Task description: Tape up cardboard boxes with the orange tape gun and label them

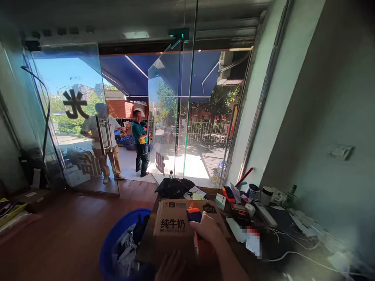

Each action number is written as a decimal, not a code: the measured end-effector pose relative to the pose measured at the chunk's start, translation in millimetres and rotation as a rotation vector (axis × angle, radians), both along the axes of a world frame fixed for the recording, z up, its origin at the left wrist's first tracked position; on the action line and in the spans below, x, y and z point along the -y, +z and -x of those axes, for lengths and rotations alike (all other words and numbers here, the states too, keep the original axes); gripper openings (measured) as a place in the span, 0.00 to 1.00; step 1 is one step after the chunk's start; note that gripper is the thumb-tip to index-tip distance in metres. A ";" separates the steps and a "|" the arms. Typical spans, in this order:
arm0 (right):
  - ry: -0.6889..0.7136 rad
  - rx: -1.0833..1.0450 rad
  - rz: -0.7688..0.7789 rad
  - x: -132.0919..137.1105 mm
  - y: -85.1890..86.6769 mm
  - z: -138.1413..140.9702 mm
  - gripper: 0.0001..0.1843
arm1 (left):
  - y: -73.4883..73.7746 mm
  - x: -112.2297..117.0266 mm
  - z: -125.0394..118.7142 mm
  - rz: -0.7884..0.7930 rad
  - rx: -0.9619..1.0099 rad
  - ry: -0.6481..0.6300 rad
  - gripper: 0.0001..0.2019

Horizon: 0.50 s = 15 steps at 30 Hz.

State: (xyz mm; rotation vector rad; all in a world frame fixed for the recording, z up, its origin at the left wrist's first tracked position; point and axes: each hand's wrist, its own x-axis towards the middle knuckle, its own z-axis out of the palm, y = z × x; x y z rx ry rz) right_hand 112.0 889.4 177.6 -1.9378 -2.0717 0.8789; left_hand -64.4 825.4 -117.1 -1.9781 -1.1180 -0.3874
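Note:
My right hand (207, 229) is closed around a small handheld device (193, 215) with an orange top and dark blue body, held above a brown cardboard box (172, 223) printed with dark characters. The box rests on the near end of a dark wooden desk (265, 249). Only the fingertips of my left hand (170, 267) show at the bottom edge, lying flat against the box's near side.
A blue bin (113, 244) with crumpled waste stands left of the desk. Small boxes, tape, cables and a black bag (174, 186) clutter the desk. Beyond the glass doors (73, 117), two people stand outside. Wooden floor stretches left.

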 end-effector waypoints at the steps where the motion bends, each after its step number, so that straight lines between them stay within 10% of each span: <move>1: -0.013 -0.002 0.002 0.6 1.6 0.6 0.30 | 4.0 -1.2 0.7 0.026 0.013 -0.020 0.24; 8: -0.074 -0.005 0.014 -1.7 4.8 2.9 0.34 | 21.7 -43.8 -4.6 0.107 0.155 0.121 0.37; 15: -0.053 0.008 -0.027 21.0 -6.0 3.6 0.43 | 34.0 -63.8 -6.4 -0.168 0.303 -0.011 0.22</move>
